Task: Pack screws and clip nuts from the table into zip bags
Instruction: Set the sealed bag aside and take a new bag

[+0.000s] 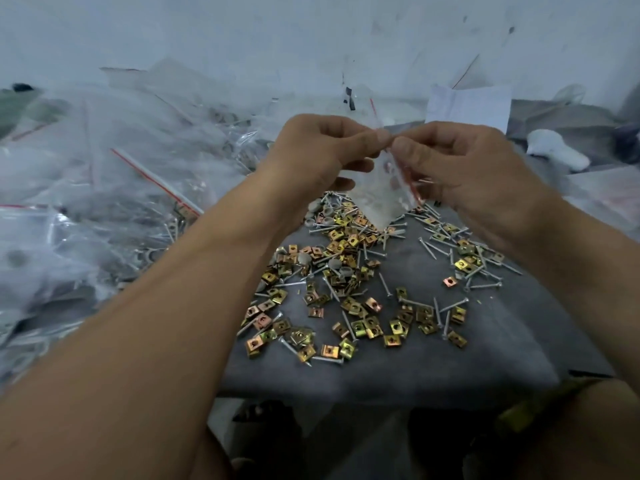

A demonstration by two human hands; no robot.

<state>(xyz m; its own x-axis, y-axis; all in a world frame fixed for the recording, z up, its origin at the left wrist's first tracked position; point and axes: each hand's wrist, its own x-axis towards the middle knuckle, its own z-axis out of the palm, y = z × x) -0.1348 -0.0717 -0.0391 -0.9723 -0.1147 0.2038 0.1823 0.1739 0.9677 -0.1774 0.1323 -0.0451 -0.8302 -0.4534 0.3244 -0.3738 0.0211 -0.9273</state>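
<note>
Two hands hold one little zip bag

The left hand point(322, 147) and right hand point(460, 168) each pinch the zip bag point(381, 192) top, grip tight, above the clip nuts point(349, 306).

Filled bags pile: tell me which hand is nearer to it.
Left. The left hand pinches the zip bag just right of the pile; the right hand holds the bag's other side, farther from the pile.
</note>
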